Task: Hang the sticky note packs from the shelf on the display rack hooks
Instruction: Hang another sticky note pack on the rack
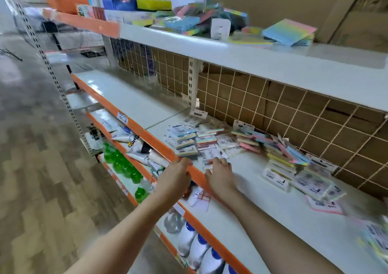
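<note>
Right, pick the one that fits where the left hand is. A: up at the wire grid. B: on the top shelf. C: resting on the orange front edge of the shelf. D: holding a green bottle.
C: the left hand sits with its fingers over the orange shelf edge, just left of the right hand, which reaches toward the sticky note packs.

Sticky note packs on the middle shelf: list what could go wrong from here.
1. The sticky note packs lie in loose, overlapping heaps; pulling one out may drag its neighbours off the orange shelf edge.
2. The right hand reaches for a flat pack that may be hard to pinch up.
3. The left hand grips the shelf edge, so only one hand is free.
</note>
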{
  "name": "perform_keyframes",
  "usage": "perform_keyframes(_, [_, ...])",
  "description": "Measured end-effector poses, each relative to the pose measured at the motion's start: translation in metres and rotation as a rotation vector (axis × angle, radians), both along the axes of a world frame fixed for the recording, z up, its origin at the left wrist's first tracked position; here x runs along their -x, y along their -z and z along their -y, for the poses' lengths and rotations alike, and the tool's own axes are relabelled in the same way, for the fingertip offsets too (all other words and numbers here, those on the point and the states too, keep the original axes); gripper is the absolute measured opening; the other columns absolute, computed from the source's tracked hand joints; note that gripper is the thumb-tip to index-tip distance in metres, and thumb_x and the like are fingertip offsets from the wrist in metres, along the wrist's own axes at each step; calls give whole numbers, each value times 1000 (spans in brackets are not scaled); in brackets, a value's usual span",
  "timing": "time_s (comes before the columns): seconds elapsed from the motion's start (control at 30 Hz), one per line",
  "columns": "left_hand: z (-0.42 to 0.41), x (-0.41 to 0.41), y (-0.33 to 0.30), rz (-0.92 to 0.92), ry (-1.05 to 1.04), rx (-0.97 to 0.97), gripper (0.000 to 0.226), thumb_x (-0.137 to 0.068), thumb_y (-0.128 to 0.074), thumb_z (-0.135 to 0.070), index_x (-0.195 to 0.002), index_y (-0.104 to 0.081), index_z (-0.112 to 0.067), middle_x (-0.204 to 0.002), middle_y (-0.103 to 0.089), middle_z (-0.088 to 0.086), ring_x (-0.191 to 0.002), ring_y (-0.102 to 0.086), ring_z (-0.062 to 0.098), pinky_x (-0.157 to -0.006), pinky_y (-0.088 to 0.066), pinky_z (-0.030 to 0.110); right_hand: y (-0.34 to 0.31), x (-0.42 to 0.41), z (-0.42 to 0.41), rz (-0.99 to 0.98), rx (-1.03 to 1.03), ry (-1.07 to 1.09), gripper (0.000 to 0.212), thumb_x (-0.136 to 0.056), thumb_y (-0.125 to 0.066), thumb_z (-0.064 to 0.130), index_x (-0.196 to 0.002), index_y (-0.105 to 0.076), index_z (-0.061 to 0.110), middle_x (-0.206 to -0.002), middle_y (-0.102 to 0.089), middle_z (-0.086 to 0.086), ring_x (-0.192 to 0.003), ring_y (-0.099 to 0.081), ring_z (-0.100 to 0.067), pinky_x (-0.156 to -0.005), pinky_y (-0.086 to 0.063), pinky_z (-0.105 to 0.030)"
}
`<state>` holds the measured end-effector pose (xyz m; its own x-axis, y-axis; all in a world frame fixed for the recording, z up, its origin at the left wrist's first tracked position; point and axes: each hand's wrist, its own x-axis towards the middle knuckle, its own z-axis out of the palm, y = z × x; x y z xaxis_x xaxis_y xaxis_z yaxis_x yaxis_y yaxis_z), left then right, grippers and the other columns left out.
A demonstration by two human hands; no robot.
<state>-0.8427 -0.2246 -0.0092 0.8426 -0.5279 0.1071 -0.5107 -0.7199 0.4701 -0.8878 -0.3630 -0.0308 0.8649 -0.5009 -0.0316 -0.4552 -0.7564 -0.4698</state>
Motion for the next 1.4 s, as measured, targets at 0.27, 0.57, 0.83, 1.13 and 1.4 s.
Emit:
perform_keyframes(0.27, [30,-49,21,112,59,-40,43,-87,-46,-9,-127,-51,-21,-128,-53,4,-120,-44,25,-93,-39,34,15,-29,12,-33,87,-29,43,-93,-44,18,-135,-40,12,-140,-35,-9,-131,-30,-27,-108,-28,-34])
perform_keyframes(0.57, [47,-80,45,246,-6,-194,40,-91,-46,-19,-130,-45,-20,-135,-46,0,-127,-37,23,-93,-29,34,34,-69,19,-104,277,-6,63,-87,-51,51,-134,-40,10,-140,-35,-14,-128,-31,-30,-104,-27,-38])
perform_keyframes(0.83, [55,-82,42,450,-7,-117,27,-55,-85,-9,-76,-69,-11,-76,-65,5,-72,-64,27,-56,-48,35,45,-68,14,-56,375,16,45,-93,-44,38,-130,-48,13,-141,-41,-13,-128,-36,-33,-107,-28,-40])
perform_keyframes(1.13, [42,-94,50,404,139,20,16,-73,-78,-13,-87,-70,-15,-84,-64,4,-79,-61,29,-62,-48,37,43,-56,12,43,354,64,44,-94,-45,31,-133,-48,11,-142,-47,-10,-131,-40,-28,-109,-31,-36])
perform_keyframes(1.4, [22,-117,28,222,221,388,8,-84,-69,-10,-91,-65,-9,-80,-62,3,-69,-56,24,-56,-44,31,20,-41,10,288,241,409,25,-100,-43,16,-120,-53,6,-88,-67,-17,-73,-64,-41,-55,-45,-40])
